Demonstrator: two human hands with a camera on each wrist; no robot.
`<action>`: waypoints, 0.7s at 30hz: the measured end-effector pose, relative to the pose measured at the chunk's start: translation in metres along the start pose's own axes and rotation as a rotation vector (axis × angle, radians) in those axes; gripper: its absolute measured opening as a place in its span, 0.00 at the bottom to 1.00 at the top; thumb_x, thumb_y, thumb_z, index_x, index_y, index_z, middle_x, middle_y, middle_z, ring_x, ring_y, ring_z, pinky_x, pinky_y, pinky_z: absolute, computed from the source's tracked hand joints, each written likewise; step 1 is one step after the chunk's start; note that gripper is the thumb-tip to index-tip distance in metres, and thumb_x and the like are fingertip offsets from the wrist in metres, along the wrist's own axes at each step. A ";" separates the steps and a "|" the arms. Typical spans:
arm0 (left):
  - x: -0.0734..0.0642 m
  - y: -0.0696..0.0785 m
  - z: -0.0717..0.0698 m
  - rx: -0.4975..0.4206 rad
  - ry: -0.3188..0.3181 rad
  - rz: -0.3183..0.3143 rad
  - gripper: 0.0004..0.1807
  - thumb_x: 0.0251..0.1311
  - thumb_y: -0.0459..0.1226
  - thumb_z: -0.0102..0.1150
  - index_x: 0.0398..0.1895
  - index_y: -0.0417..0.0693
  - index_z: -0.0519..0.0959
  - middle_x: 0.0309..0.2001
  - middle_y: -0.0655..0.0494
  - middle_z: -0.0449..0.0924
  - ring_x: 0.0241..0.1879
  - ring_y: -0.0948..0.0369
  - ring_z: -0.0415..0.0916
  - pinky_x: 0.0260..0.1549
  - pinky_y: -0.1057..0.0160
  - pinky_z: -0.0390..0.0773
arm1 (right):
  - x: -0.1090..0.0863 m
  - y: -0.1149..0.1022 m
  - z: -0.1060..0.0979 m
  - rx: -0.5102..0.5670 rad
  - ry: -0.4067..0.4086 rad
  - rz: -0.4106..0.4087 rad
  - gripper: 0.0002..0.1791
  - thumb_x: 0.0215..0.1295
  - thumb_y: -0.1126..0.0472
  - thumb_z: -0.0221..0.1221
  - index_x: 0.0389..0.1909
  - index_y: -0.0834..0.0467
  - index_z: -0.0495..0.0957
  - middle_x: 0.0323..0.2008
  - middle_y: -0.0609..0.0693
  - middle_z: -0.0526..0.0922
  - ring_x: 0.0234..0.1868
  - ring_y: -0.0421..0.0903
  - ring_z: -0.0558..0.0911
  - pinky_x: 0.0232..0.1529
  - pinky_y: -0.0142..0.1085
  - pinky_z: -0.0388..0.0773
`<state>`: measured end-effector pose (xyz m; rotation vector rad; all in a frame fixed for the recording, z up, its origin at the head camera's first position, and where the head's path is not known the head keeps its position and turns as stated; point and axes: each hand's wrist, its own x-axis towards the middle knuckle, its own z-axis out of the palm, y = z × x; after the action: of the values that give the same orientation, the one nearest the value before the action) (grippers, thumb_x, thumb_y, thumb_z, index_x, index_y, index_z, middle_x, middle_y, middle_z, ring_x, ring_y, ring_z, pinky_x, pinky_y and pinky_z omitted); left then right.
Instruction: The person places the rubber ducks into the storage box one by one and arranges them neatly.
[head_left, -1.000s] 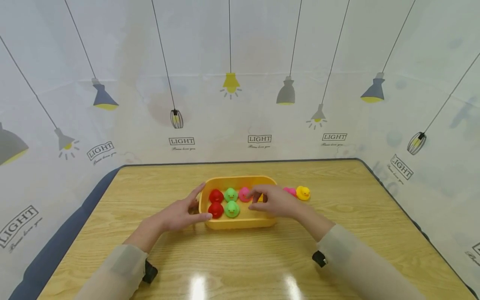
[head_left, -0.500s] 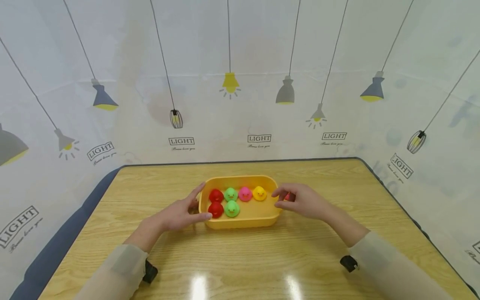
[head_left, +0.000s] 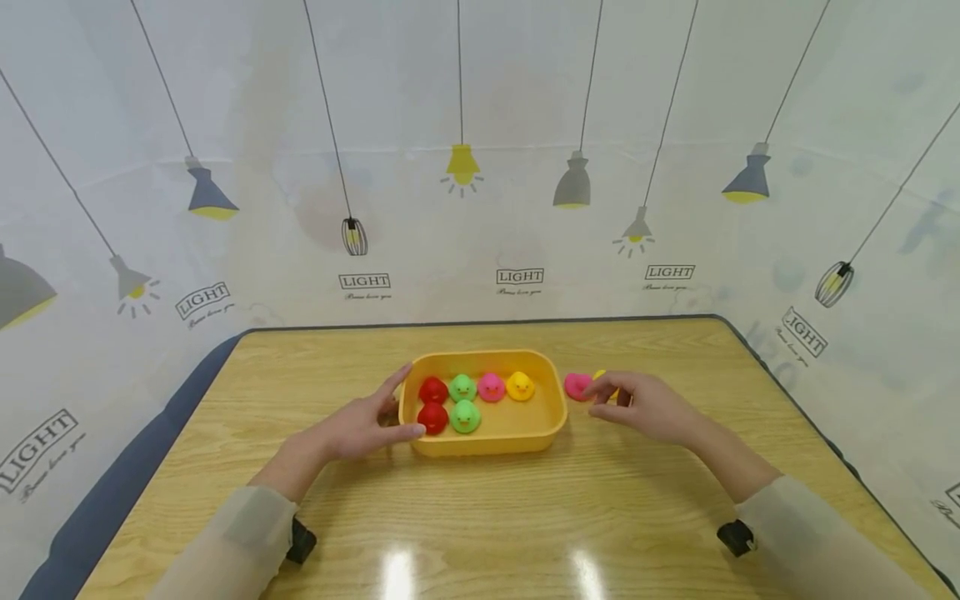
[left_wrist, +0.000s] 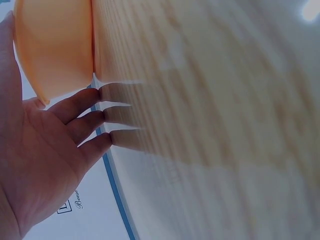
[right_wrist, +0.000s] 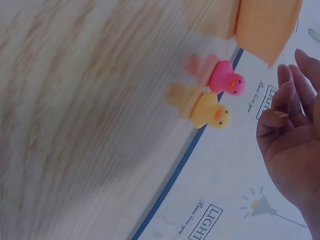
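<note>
My left hand [head_left: 363, 429] lies against the left end of a yellow plastic tray [head_left: 487, 446], thumb along the near rim and forefinger towards the far corner. Its other fingers [left_wrist: 87, 125] reach down to the tabletop. Inside the tray sit two red ducks [head_left: 432, 418], two green ducks [head_left: 465, 417], a pink duck [head_left: 491, 387] and a yellow duck [head_left: 520, 387]. My right hand [head_left: 648, 408] hovers right of the tray, fingers loosely bent and holding nothing. Near it, a second pink duck [right_wrist: 227, 78] and a second yellow duck [right_wrist: 211, 111] stand side by side on the table.
The wooden table [head_left: 480, 508] has a dark blue border along its far edge. A pale cloth backdrop [head_left: 420, 192] printed with hanging lamps surrounds it at the back and sides. Black wrist cameras [head_left: 300, 542] sit on both sleeves.
My right hand has drawn back from over the tray to the right, baring the yellow duck inside, and now reaches the loose ducks. My left hand stays at the tray.
</note>
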<state>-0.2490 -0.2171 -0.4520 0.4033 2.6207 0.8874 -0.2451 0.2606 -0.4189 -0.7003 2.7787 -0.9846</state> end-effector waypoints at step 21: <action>0.003 -0.005 -0.001 -0.005 -0.006 -0.015 0.62 0.62 0.75 0.64 0.89 0.87 0.35 0.80 0.38 0.71 0.78 0.35 0.70 0.78 0.28 0.64 | 0.021 0.043 -0.020 -0.018 0.077 0.135 0.19 0.77 0.55 0.68 0.62 0.60 0.85 0.59 0.60 0.87 0.44 0.50 0.77 0.41 0.39 0.76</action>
<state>-0.2526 -0.2201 -0.4547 0.3843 2.6118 0.8867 -0.2852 0.2916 -0.4288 -0.4788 2.8599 -0.9817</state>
